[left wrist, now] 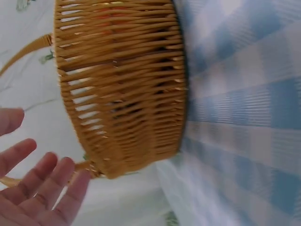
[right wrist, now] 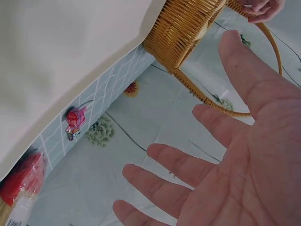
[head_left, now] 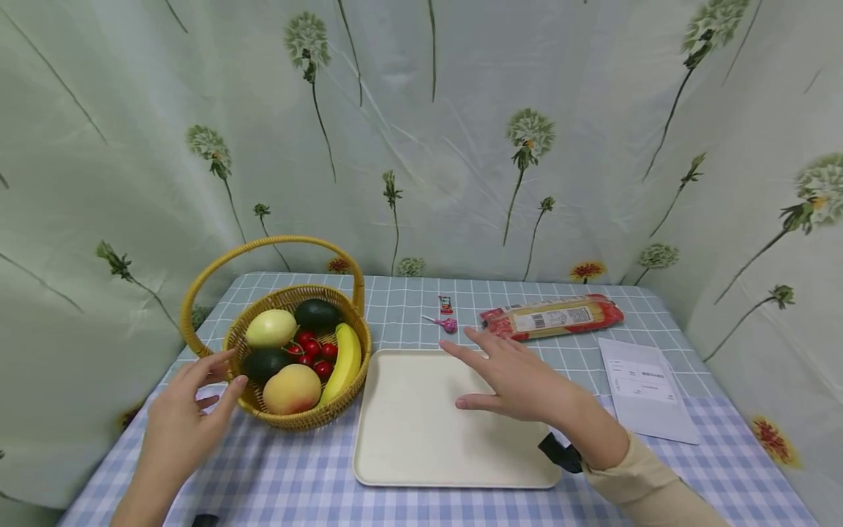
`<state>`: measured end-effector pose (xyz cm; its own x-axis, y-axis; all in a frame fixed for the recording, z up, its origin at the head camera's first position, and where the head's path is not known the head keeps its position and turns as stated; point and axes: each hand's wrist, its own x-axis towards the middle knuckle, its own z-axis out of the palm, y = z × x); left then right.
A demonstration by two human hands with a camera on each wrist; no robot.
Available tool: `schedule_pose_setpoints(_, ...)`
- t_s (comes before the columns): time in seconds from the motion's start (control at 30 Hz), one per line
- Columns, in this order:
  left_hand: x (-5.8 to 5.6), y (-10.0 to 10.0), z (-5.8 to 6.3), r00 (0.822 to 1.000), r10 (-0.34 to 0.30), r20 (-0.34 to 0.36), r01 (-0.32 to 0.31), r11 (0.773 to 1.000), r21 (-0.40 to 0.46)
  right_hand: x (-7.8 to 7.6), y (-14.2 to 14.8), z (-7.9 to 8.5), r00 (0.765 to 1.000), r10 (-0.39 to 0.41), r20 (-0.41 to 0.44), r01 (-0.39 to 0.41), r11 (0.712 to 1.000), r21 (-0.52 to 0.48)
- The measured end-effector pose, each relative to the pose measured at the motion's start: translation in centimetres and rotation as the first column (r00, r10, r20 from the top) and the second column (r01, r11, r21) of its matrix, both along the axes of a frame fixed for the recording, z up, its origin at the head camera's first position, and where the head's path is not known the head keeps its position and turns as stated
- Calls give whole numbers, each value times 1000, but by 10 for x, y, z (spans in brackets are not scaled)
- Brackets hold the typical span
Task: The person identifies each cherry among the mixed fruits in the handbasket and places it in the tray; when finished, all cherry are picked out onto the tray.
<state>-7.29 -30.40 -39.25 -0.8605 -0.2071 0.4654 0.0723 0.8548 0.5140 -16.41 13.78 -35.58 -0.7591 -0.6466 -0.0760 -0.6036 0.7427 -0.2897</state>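
Hovering at eight o'clock of the basket (head_left: 309, 421), the left hand (head_left: 181, 411) spreads its fingers in a loose curve and holds nothing; contact with the rim cannot be confirmed. The basket stands on the counter (head_left: 290, 468) at ten o'clock of the tray (head_left: 421, 439), handle (head_left: 358, 289) upright. The right hand (head_left: 520, 384) is over the tray toward two o'clock, fingers spread wide, nothing gripped. Step in hand, as judged: positioning at the basket, ahead of any grip. Next move, as judged: a hold on the basket calls for closing the fingers without tipping the contents. Basket contents: peach (head_left: 292, 389) at six o'clock, banana (head_left: 345, 366) at four, cherries (head_left: 312, 348) at centre, one avocado (head_left: 317, 315) at one and another at eight, pale green fruit (head_left: 271, 329) at eleven. Lollipop (head_left: 449, 325) and candy (head_left: 446, 304) lie at twelve o'clock of the tray.
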Motion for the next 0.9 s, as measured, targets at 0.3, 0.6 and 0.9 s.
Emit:
schedule_pose_setpoints(0.3, 2, -13, -21, 985, 104, 141, -137, 959, 250, -4, -12, 1, 999, 3, 45, -3, 1000, -3)
schedule_pose_setpoints(0.6, -11, -22, -31, 955, -132, 266, -44, 823, 566, -8, -21, 2, 997, 24, 72, -23, 1000, -8)
schedule_pose_setpoints(0.9, -18, -29, -37, 961, -122, 246, -99, 682, 724, -18, -42, 6, 994, 84, 67, -86, 995, 40)
